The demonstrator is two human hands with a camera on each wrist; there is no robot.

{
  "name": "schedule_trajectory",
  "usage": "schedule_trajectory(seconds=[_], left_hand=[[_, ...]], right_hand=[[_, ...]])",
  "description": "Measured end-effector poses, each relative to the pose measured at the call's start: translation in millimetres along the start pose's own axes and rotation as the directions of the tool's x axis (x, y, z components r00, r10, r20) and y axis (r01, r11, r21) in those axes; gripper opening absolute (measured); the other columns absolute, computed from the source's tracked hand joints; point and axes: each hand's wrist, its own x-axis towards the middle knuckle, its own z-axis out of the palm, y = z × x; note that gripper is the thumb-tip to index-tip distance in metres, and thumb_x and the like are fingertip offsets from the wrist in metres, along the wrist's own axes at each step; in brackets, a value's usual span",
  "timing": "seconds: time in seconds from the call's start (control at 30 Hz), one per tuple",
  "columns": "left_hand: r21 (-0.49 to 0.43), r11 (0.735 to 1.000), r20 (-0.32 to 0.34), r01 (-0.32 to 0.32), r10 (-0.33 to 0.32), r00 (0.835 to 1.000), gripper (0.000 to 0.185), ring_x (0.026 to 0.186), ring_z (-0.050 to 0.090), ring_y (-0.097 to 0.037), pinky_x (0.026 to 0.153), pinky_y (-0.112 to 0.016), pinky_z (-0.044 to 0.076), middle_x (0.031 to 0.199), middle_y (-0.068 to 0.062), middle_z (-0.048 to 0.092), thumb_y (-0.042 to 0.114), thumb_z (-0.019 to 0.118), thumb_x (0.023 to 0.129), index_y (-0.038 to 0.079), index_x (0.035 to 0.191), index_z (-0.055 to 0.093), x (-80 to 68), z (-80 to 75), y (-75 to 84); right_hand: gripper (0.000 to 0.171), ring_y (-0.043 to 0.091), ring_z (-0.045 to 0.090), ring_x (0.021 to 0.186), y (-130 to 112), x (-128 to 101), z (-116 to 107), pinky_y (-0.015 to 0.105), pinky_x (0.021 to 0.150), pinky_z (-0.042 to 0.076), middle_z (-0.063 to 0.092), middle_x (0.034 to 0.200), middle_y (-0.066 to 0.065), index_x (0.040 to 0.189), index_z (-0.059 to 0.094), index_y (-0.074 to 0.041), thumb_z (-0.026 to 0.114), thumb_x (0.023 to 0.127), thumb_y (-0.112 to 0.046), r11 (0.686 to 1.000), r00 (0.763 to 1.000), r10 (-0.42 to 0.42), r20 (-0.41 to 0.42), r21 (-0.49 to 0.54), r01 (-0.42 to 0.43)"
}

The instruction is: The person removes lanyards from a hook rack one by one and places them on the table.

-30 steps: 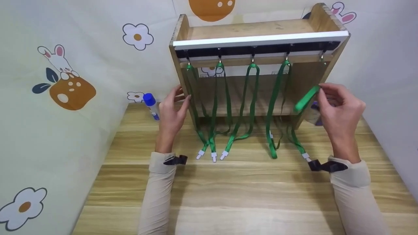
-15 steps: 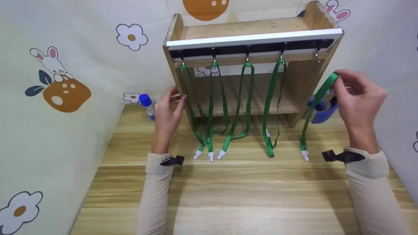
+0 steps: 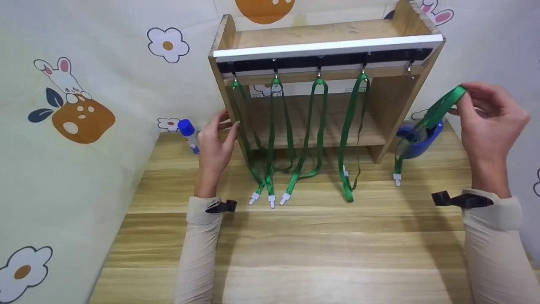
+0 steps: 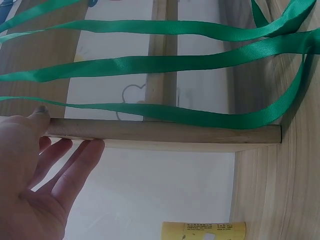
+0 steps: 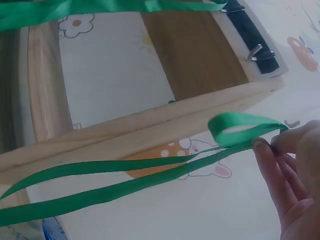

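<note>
My left hand (image 3: 215,147) grips the left side panel of a wooden rack (image 3: 320,33); in the left wrist view, its thumb lies on one side of the panel (image 4: 165,131) and its fingers on the other. To the right of the rack, my right hand (image 3: 493,120) pinches a green lanyard (image 3: 441,107) near one end. The lanyard hangs slanting down to a white clip (image 3: 397,179). In the right wrist view, a loop of it (image 5: 232,122) stands out beside the fingertips. Several green lanyards (image 3: 344,135) hang from the rack's hooks. The rightmost hook (image 3: 410,69) is bare.
A blue container (image 3: 417,147) with things in it stands right of the rack, behind the held lanyard. A blue-capped glue stick (image 3: 188,136) stands left of my left hand. White clips (image 3: 271,200) of hanging lanyards reach the wooden tabletop (image 3: 320,253). Patterned walls enclose the table.
My right hand has moved right and up, drawing the lanyard away from the rightmost hook and past the rack's side. My left hand has stayed on the side panel.
</note>
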Motion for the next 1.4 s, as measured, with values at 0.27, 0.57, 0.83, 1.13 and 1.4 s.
schedule_trajectory(seconds=[0.27, 0.57, 0.83, 1.13, 1.4], left_hand=[[0.019, 0.999, -0.017, -0.028, 0.028, 0.999, 0.042, 0.111, 0.08, -0.024, 0.091, -0.036, 0.068, 0.133, -0.011, 0.077, 0.03, 0.072, 0.106, 0.009, 0.142, 0.067, 1.2, 1.8, -0.1], [0.015, 1.0, -0.01, -0.014, 0.014, 1.0, 0.042, 0.113, 0.079, -0.021, 0.095, -0.035, 0.067, 0.134, -0.007, 0.077, 0.03, 0.071, 0.106, 0.012, 0.144, 0.066, 0.4, 2.8, 0.3], [0.013, 1.0, -0.012, -0.001, 0.001, 1.0, 0.04, 0.113, 0.078, -0.021, 0.092, -0.034, 0.068, 0.135, -0.006, 0.076, 0.026, 0.072, 0.106, 0.013, 0.143, 0.067, 0.1, 0.4, -0.4], [0.029, 1.0, -0.021, 0.0, 0.001, 1.0, 0.041, 0.114, 0.079, -0.022, 0.093, -0.037, 0.068, 0.135, -0.007, 0.076, 0.029, 0.072, 0.106, 0.012, 0.142, 0.068, -1.6, -0.8, -2.6], [0.029, 0.999, -0.029, -0.028, 0.029, 0.999, 0.039, 0.111, 0.079, -0.022, 0.096, -0.037, 0.067, 0.132, -0.007, 0.077, 0.03, 0.072, 0.106, 0.011, 0.14, 0.069, 0.8, 0.8, -3.1]], right_hand=[[0.022, 0.008, 0.072, 0.071, 32.9, -13.5, -16.1, 0.013, 0.068, 0.06, 0.081, 0.091, 0.0, 0.114, 0.074, 0.017, 0.077, 0.095, 0.005, 0.949, 0.951, -0.03, 0.309, 0.307, -0.07], [0.023, 0.006, 0.073, 0.081, 61.7, -6.6, -46.5, 0.017, 0.072, 0.06, 0.078, 0.096, -0.005, 0.128, 0.075, -0.005, 0.069, 0.106, -0.009, 0.951, 0.6, 0.258, 0.757, -0.309, -0.019], [0.022, 0.021, 0.071, 0.077, 90.1, 0.4, -50.7, 0.027, 0.06, 0.054, 0.076, 0.099, 0.021, 0.121, 0.066, 0.004, 0.067, 0.104, -0.01, 0.855, 0.494, 0.419, 0.762, -0.514, 0.066], [0.017, 0.038, 0.077, 0.091, 101.2, -5.6, -25.5, 0.019, 0.062, 0.056, 0.073, 0.118, 0.031, 0.116, 0.073, 0.002, 0.068, 0.104, -0.01, 0.888, 0.576, 0.314, 0.755, -0.449, 0.103], [0.022, 0.04, 0.075, 0.101, 102.3, -10.9, -19.6, 0.013, 0.063, 0.053, 0.076, 0.116, 0.029, 0.124, 0.071, 0.002, 0.065, 0.106, -0.009, 0.909, 0.614, 0.248, 0.749, -0.398, 0.119]])
